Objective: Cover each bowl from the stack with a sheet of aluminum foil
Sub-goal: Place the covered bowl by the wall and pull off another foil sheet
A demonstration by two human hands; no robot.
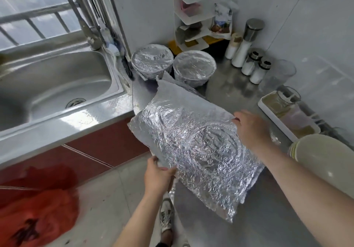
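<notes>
While left hand, right hand pinch edges, foil spans between.

Crinkled aluminum foil sheet with a circular imprint, held slanted above the counter at centre. The left hand pinches its near-left corner and the right hand grips its right edge. Left covered bowl and right covered bowl stand side by side, far. Stack of pale bowls, uncovered, at right.

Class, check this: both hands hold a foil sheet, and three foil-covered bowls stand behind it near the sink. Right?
Not three: the head view shows two foil-covered bowls near the sink. The left hand and right hand do hold the foil sheet.
</notes>
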